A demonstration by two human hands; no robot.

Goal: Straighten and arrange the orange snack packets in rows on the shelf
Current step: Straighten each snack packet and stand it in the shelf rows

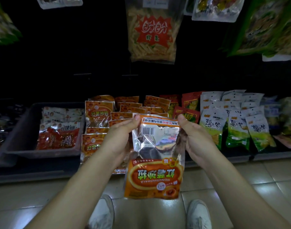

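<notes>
Two hands share one packet (pixel 155 164). Your left hand (pixel 120 139) and right hand (pixel 195 139) each pinch a far corner, thumbs on top and fingers curled underneath. The packet hangs toward you over the floor (pixel 250 177), just in front of the shelf (pixel 34 172), and has not yet been laid down.

Its print reads upside down to you, while the orange packets (pixel 98 113) on the shelf read the right way up. I would turn it end for end before placing it.

The foil middle looks creased. Pull the corners gently apart to flatten it rather than squeezing the contents.

The rows behind your hands look fanned and overlapping, so lay this packet square to the shelf's front edge, in line with a neighbour. Keep it between the tray (pixel 16 134) on the left and the green packets (pixel 234 128) on the right, so orange stays with orange.
</notes>
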